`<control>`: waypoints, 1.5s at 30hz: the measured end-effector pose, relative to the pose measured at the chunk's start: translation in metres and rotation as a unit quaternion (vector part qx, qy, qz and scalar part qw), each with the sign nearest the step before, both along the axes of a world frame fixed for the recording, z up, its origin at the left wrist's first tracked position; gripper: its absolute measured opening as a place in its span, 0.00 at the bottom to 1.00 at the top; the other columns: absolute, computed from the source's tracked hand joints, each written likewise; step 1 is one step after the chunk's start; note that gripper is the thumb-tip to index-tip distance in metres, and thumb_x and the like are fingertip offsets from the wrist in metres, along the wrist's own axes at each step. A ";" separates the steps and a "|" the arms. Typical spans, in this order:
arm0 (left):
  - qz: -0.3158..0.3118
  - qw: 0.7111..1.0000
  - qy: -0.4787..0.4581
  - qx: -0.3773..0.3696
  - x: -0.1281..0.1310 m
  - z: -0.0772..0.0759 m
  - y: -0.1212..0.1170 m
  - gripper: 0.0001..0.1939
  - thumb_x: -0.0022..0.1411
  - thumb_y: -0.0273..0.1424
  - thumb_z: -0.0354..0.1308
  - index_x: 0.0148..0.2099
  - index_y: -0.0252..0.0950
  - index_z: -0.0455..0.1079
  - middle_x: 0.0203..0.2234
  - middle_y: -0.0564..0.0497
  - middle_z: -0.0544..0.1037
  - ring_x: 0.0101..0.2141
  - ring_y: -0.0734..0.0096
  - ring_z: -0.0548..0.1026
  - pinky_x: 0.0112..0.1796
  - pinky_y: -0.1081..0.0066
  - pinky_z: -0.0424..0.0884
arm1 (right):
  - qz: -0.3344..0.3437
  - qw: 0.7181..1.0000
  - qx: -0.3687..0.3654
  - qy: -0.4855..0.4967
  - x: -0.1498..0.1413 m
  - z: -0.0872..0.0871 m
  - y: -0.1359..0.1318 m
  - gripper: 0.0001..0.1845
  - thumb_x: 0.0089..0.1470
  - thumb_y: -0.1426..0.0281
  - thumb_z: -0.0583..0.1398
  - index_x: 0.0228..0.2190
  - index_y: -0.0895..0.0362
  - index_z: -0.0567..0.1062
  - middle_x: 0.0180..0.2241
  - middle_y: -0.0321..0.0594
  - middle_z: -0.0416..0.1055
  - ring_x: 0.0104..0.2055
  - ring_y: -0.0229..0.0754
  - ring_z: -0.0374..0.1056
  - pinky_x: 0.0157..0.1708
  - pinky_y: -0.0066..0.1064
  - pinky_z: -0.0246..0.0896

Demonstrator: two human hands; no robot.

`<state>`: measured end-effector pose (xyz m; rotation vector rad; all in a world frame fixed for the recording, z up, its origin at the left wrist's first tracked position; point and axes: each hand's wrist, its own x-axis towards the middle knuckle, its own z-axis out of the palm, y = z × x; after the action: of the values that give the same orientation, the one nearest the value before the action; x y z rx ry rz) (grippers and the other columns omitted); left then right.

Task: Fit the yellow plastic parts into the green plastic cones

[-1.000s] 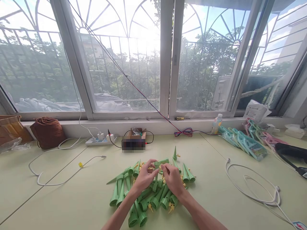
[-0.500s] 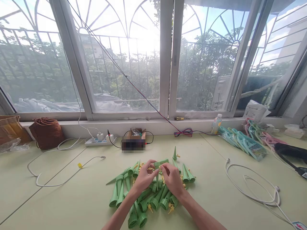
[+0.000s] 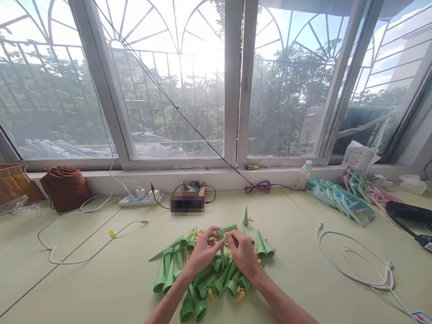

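Note:
My left hand (image 3: 203, 250) is closed around a green plastic watering spike (image 3: 221, 233), its thumb and fingers at the wide collar end. Close against it, my right hand (image 3: 242, 253) pinches a small yellow valve at the spike's side; the fingers hide most of the valve. Under and around both hands lies a pile of green cone-shaped spikes (image 3: 186, 310), many with their round open ends toward me. Loose yellow valves (image 3: 240, 294) lie among them. One spike with a yellow valve on its side (image 3: 245, 217) stands upright behind my right hand.
At the back are a brown drawstring bag (image 3: 65, 189), a power strip (image 3: 141, 199), a small cardboard box (image 3: 193, 188) and coiled wire (image 3: 258, 186). To the right are a bottle (image 3: 304, 174), bagged teal hangers (image 3: 347, 202) and a white cable (image 3: 354, 281). Another white cable (image 3: 91, 256) runs at left.
My left thumb has shifted slightly near the spike. Both hands otherwise stay in place, and the pile lies as before.

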<state>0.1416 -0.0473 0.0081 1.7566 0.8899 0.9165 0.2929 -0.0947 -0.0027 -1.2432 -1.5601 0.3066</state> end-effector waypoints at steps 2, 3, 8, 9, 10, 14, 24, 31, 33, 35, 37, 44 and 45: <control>0.005 1.000 0.009 0.004 0.000 0.003 -0.002 0.20 0.57 0.45 0.59 0.46 0.38 0.65 0.30 0.54 0.63 0.23 0.77 0.64 0.20 0.78 0.59 | 0.002 1.000 0.002 0.001 0.000 0.001 -0.001 0.20 0.65 0.62 0.50 0.28 0.57 0.73 0.22 0.37 0.70 0.23 0.38 0.61 0.24 0.28 0.51; 0.009 1.000 0.012 0.005 0.000 0.004 -0.003 0.20 0.57 0.46 0.59 0.46 0.38 0.65 0.30 0.54 0.63 0.24 0.77 0.64 0.20 0.78 0.59 | 0.002 1.000 0.005 0.001 0.000 0.001 -0.001 0.20 0.65 0.62 0.50 0.27 0.57 0.74 0.22 0.37 0.70 0.23 0.38 0.61 0.24 0.28 0.51; 0.010 1.000 0.010 0.004 0.001 0.004 -0.003 0.21 0.57 0.46 0.59 0.46 0.38 0.65 0.30 0.54 0.64 0.24 0.77 0.64 0.21 0.78 0.60 | -0.001 1.000 0.009 -0.001 0.000 0.002 -0.002 0.20 0.65 0.63 0.50 0.27 0.57 0.74 0.22 0.37 0.70 0.23 0.38 0.62 0.24 0.28 0.52; 0.008 1.000 0.007 0.004 0.001 0.004 -0.003 0.21 0.57 0.47 0.59 0.46 0.38 0.65 0.30 0.55 0.64 0.23 0.77 0.64 0.21 0.78 0.60 | 0.000 1.000 0.008 -0.002 0.000 0.001 -0.002 0.20 0.65 0.63 0.50 0.27 0.57 0.73 0.22 0.37 0.70 0.23 0.38 0.61 0.24 0.28 0.52; 0.008 1.000 0.004 0.004 0.001 0.003 -0.003 0.21 0.57 0.47 0.59 0.46 0.38 0.66 0.30 0.55 0.64 0.23 0.77 0.64 0.21 0.77 0.60 | 0.000 1.000 0.006 -0.003 0.000 0.001 -0.002 0.20 0.65 0.63 0.50 0.27 0.57 0.73 0.22 0.37 0.69 0.23 0.38 0.61 0.24 0.28 0.52; 0.012 1.000 -0.002 0.007 0.001 0.002 -0.002 0.21 0.57 0.47 0.59 0.46 0.38 0.66 0.29 0.55 0.64 0.22 0.78 0.63 0.21 0.77 0.60 | 0.000 1.000 0.006 -0.005 0.000 0.000 -0.001 0.19 0.65 0.64 0.50 0.26 0.56 0.72 0.21 0.35 0.68 0.23 0.38 0.59 0.24 0.28 0.50; -0.007 1.000 -0.011 0.009 0.000 0.003 -0.002 0.18 0.59 0.43 0.59 0.46 0.38 0.65 0.29 0.57 0.62 0.23 0.78 0.64 0.23 0.77 0.60 | 0.006 1.000 -0.002 -0.002 0.000 -0.002 0.000 0.19 0.66 0.65 0.49 0.24 0.56 0.69 0.19 0.33 0.63 0.22 0.36 0.55 0.24 0.28 0.47; -0.001 1.000 -0.012 0.001 0.001 0.006 -0.003 0.19 0.59 0.44 0.60 0.46 0.37 0.66 0.24 0.58 0.61 0.22 0.78 0.62 0.21 0.78 0.58 | 0.007 1.000 0.000 -0.001 0.000 -0.003 0.002 0.19 0.66 0.65 0.49 0.24 0.56 0.67 0.19 0.32 0.61 0.22 0.36 0.54 0.24 0.28 0.46; -0.008 1.000 -0.009 -0.001 0.000 0.006 -0.003 0.19 0.59 0.44 0.59 0.47 0.36 0.65 0.22 0.60 0.60 0.22 0.77 0.61 0.21 0.78 0.58 | 0.010 1.000 0.000 -0.001 0.000 -0.003 0.002 0.19 0.66 0.65 0.49 0.24 0.56 0.67 0.19 0.32 0.61 0.22 0.36 0.54 0.24 0.28 0.46; -0.014 1.000 -0.007 -0.006 0.000 0.005 -0.003 0.19 0.60 0.43 0.58 0.48 0.36 0.64 0.19 0.61 0.59 0.21 0.77 0.60 0.21 0.78 0.57 | 0.012 1.000 0.001 0.001 0.000 -0.002 0.001 0.20 0.66 0.65 0.49 0.23 0.56 0.67 0.19 0.32 0.61 0.22 0.36 0.54 0.24 0.28 0.46; -0.020 1.000 -0.011 -0.013 0.000 0.004 -0.002 0.20 0.60 0.43 0.58 0.48 0.36 0.64 0.18 0.61 0.58 0.20 0.77 0.60 0.20 0.78 0.56 | 0.013 1.000 0.001 0.005 0.000 -0.002 0.001 0.20 0.66 0.65 0.49 0.23 0.56 0.67 0.19 0.32 0.61 0.21 0.36 0.54 0.23 0.28 0.46; -0.042 0.998 -0.036 -0.023 -0.001 0.002 -0.001 0.19 0.61 0.42 0.59 0.48 0.37 0.62 0.19 0.61 0.60 0.20 0.79 0.59 0.20 0.79 0.55 | 0.008 1.000 -0.004 0.006 0.000 -0.002 0.000 0.20 0.66 0.64 0.49 0.24 0.56 0.68 0.19 0.33 0.62 0.22 0.36 0.54 0.23 0.28 0.46; -0.043 0.998 -0.038 -0.022 -0.001 0.002 -0.002 0.19 0.61 0.42 0.59 0.48 0.37 0.62 0.19 0.61 0.60 0.20 0.79 0.59 0.20 0.79 0.55 | 0.008 1.000 -0.004 0.006 0.000 -0.002 0.000 0.20 0.66 0.64 0.49 0.24 0.56 0.68 0.19 0.33 0.63 0.22 0.36 0.55 0.23 0.28 0.46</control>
<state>0.1404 -0.0489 0.0101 1.6975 0.7736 0.8954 0.2931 -0.0943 -0.0052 -1.2345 -1.5607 0.3304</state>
